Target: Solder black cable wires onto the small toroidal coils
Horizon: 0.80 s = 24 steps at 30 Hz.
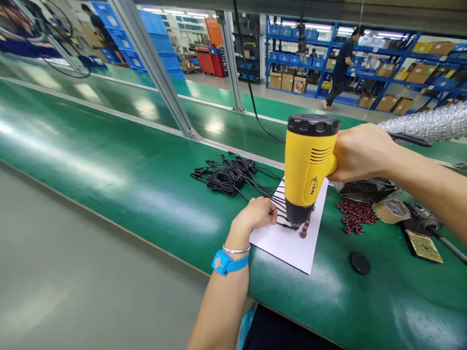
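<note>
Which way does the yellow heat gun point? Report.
The yellow heat gun points down: its rear cap is uppermost, nozzle over the white sheet.

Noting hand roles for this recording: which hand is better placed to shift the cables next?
Probably the left hand: its curled fingers are at the black cables over the white sheet, while the right hand grips the yellow heat gun.

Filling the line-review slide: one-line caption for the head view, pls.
Right hand points a yellow heat gun down over a white sheet; left hand holds one of the black cables.
</note>
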Tool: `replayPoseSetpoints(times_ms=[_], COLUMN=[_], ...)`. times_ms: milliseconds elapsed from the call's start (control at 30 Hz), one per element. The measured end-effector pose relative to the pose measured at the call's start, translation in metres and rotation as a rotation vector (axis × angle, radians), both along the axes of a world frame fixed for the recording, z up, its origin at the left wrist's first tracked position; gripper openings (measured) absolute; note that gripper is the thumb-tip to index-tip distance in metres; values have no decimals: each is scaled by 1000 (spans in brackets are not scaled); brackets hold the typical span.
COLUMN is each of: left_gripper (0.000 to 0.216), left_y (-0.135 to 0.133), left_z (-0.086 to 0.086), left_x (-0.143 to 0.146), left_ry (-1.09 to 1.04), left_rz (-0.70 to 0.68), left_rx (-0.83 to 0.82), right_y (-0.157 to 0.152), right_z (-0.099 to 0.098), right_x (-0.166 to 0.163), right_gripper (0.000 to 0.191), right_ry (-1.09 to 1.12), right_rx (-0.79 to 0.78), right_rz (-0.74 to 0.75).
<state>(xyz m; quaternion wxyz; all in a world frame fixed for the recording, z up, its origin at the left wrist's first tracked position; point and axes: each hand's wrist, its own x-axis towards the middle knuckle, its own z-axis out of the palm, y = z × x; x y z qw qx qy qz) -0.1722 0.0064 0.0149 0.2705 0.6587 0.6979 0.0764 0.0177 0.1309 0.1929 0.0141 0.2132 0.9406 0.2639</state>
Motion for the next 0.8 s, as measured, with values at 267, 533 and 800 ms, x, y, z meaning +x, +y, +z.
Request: replayPoseSetpoints(times_ms=[267, 533, 800], left_gripper=[17, 21, 15], left_y=[-3, -4, -5], left_z=[4, 1, -2], left_x=[0, -4, -8], left_ry=[-12, -84, -101], left_rz=[10, 2, -6], left_rx=[-11, -7, -5], right_y=[-1, -2, 7], right_z=[-4, -10, -4], right_x=[-7, -10, -4], right_gripper=[41, 32, 42], right_ry=[-4, -3, 35], right_rx=[-50, -111, -92], right_rz=[1, 59, -41])
